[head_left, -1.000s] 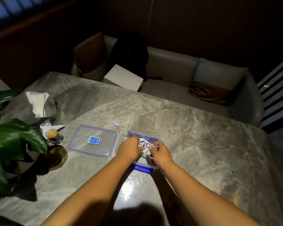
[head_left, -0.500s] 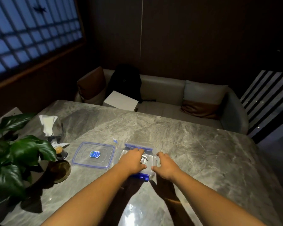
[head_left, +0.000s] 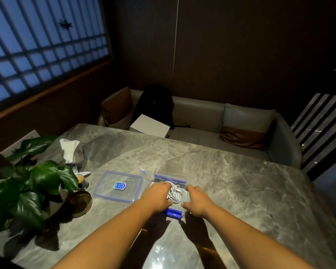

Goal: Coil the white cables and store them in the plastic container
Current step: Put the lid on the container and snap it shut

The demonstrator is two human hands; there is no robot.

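the white cables (head_left: 174, 193) lie bunched in loose coils inside the plastic container (head_left: 184, 183), a clear, shallow rectangular box with blue clips at its near and far ends, sitting open on the table (head_left: 231, 183). its lid (head_left: 118, 186), clear with a blue rim and a blue label in the middle, lies flat just left of it.

Both hands (head_left: 159, 195) (head_left: 197, 200) flank coiled white cables (head_left: 174, 193) inside container (head_left: 170, 178).
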